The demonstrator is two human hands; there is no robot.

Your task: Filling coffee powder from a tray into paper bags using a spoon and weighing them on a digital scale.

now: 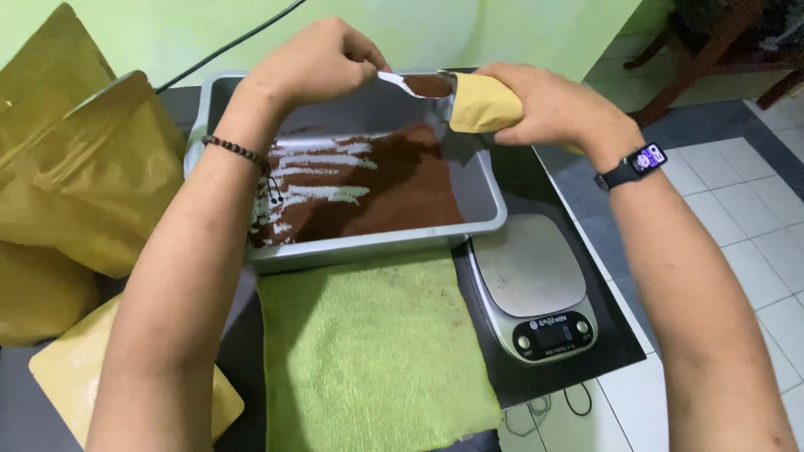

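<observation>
- Far left: stacked yellow pouches [79, 176], one more [71, 381] lying flat lower down by the left forearm.
- Left hand [314, 63], beaded bracelet [243, 155] at the wrist, pinched tight on a white spoon [402, 84] heaped with brown powder, held above the tray's far edge.
- Grey tray [486, 188] beneath, brown powder [385, 184] spread over its floor with pale scraped streaks at the left.
- Green cloth [368, 351] just in front of the tray.
- Right hand [553, 105], watch [632, 163] on the wrist, wrapped around a small yellow pouch [481, 102], mouth touching the spoon tip.
- Kitchen scale [536, 285] on a black mat, beside the tray's right corner.
</observation>
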